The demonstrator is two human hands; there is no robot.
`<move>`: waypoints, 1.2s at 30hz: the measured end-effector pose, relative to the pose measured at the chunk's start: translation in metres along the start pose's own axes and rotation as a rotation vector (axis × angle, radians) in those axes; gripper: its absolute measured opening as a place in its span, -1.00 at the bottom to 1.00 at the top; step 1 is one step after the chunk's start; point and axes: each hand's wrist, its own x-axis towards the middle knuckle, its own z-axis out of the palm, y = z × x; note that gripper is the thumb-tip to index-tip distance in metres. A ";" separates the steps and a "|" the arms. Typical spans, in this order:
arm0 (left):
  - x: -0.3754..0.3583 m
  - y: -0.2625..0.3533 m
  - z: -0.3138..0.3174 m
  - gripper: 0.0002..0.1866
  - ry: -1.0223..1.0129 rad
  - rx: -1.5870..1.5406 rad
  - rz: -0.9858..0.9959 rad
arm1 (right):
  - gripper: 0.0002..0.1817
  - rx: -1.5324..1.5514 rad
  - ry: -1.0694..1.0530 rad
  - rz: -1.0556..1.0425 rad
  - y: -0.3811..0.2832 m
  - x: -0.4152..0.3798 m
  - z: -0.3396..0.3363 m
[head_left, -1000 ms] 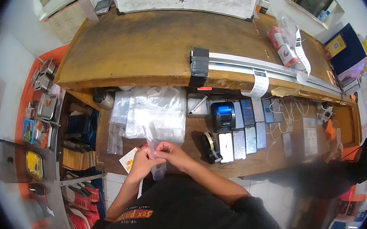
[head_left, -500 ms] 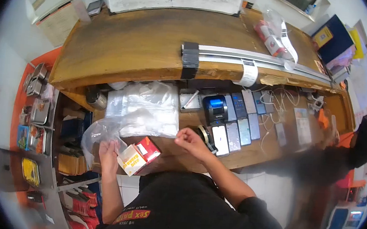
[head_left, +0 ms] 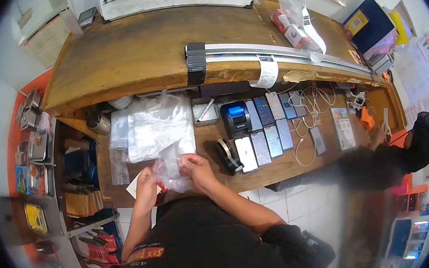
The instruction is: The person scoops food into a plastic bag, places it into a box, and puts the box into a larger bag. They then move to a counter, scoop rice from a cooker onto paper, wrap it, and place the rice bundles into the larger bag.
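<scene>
- Left hand (head_left: 146,183): closed around the lower edge of a clear plastic bag (head_left: 171,167) and a small red-and-white carton (head_left: 159,187), held just over the near edge of the worktop (head_left: 145,50).
- Right hand (head_left: 196,167): fingers pinched on the bag's right side, so both hands meet at the bag.
- Carton: mostly covered by the bag and the left hand; whether it sits inside the bag cannot be told.
- Stack of clear plastic bags (head_left: 156,126): lying flat on the lower level of the worktop, just beyond the hands.
- Tape dispenser (head_left: 228,156): right of the right hand, close beside it.
- Receipt printer (head_left: 235,118) and a double row of phones (head_left: 269,129): further right, side by side.
- Another person (head_left: 377,160): blurred, at the far right end.
</scene>
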 end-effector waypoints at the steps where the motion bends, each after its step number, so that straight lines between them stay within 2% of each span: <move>1: 0.004 -0.006 -0.012 -0.67 -0.001 0.001 -0.002 | -0.91 0.174 -0.016 0.000 0.002 0.002 -0.005; 3: 0.011 -0.016 -0.039 -0.62 0.084 0.258 0.025 | -0.89 0.528 -0.047 0.000 0.007 0.005 -0.013; 4: 0.015 -0.018 -0.045 -0.64 0.164 0.264 0.016 | -0.91 0.571 -0.073 0.031 -0.001 0.002 -0.016; 5: 0.018 -0.018 -0.053 -0.64 0.160 0.270 0.010 | -0.91 0.578 -0.067 0.028 0.001 0.004 -0.025; 7: 0.025 0.002 -0.038 -0.71 0.307 -0.122 -0.010 | -0.94 0.475 -0.101 0.016 0.007 0.009 -0.038; 8: 0.025 0.014 -0.021 -0.79 0.487 -0.227 -0.160 | -0.94 0.479 -0.093 0.013 0.010 0.006 -0.039; 10: 0.028 0.018 -0.028 -0.85 0.424 -0.323 -0.228 | -0.83 -0.327 -0.084 -0.214 0.001 -0.008 -0.030; 11: 0.032 0.021 -0.032 -0.89 0.360 -0.421 -0.286 | -0.83 -0.328 -0.081 -0.217 -0.002 -0.007 -0.034; 12: 0.030 0.022 -0.035 -0.89 0.359 -0.418 -0.289 | -0.78 -0.526 0.054 -0.331 -0.005 -0.006 -0.041; 13: 0.024 0.021 -0.041 -0.88 0.223 -0.317 -0.140 | -0.73 -0.722 0.192 -0.441 -0.005 -0.002 -0.048; 14: 0.020 0.021 -0.043 -0.84 0.088 -0.218 0.009 | -0.74 -0.610 0.340 -0.449 0.011 0.021 -0.069; 15: 0.015 0.025 -0.032 -0.84 0.091 -0.219 0.006 | -0.76 -0.477 0.383 -0.424 -0.002 0.024 -0.077; 17: -0.003 0.046 0.024 -0.79 0.110 0.283 0.054 | -0.79 -0.502 0.507 -0.474 -0.044 0.006 -0.063; 18: -0.013 0.060 0.055 -0.83 0.103 0.446 0.047 | -0.79 -0.499 0.507 -0.473 -0.058 0.003 -0.058; 19: -0.007 0.055 0.045 -0.83 0.104 0.450 0.045 | -0.80 -0.423 0.526 -0.534 -0.068 0.000 -0.053; 21: 0.006 0.035 0.023 -0.74 -0.147 0.971 0.326 | -0.80 -0.355 0.532 -0.586 -0.069 -0.001 -0.050; 22: 0.013 0.024 0.014 -0.57 0.009 1.077 0.342 | -0.77 -0.612 0.515 -0.772 -0.063 0.001 -0.046; 23: 0.019 0.021 0.013 -0.57 0.021 1.079 0.340 | -0.74 -0.868 0.485 -0.960 -0.056 0.002 -0.040; 24: 0.024 0.023 0.016 -0.54 0.153 1.096 0.490 | -0.70 -0.840 0.412 -0.787 -0.044 -0.003 -0.031; 25: 0.030 0.027 0.017 -0.50 0.285 1.111 0.641 | -0.70 -0.833 0.400 -0.788 -0.042 -0.001 -0.033; 26: 0.033 0.036 0.015 -0.48 0.474 1.057 0.670 | -0.68 -0.791 0.541 -0.735 -0.040 0.002 -0.039; 27: 0.032 0.045 0.023 -0.48 0.486 1.062 0.675 | -0.67 -0.747 0.680 -0.680 -0.039 0.006 -0.045; 28: 0.026 0.050 0.038 -0.48 0.480 1.081 0.733 | -0.70 -0.683 0.737 -0.757 -0.043 0.011 -0.046; 30: 0.015 0.051 0.055 -0.47 0.485 1.113 0.828 | -0.72 -0.678 0.729 -0.808 -0.058 0.007 -0.049; 31: 0.013 0.054 0.059 -0.47 0.488 1.117 0.834 | -0.73 -0.670 0.743 -0.863 -0.068 0.004 -0.046; 35: 0.004 0.064 0.064 -0.48 0.542 1.011 0.853 | -0.76 -0.641 0.704 -0.855 -0.084 -0.007 -0.034; 36: 0.003 0.066 0.063 -0.48 0.545 0.995 0.860 | -0.68 -0.664 0.703 -0.858 -0.086 -0.007 -0.035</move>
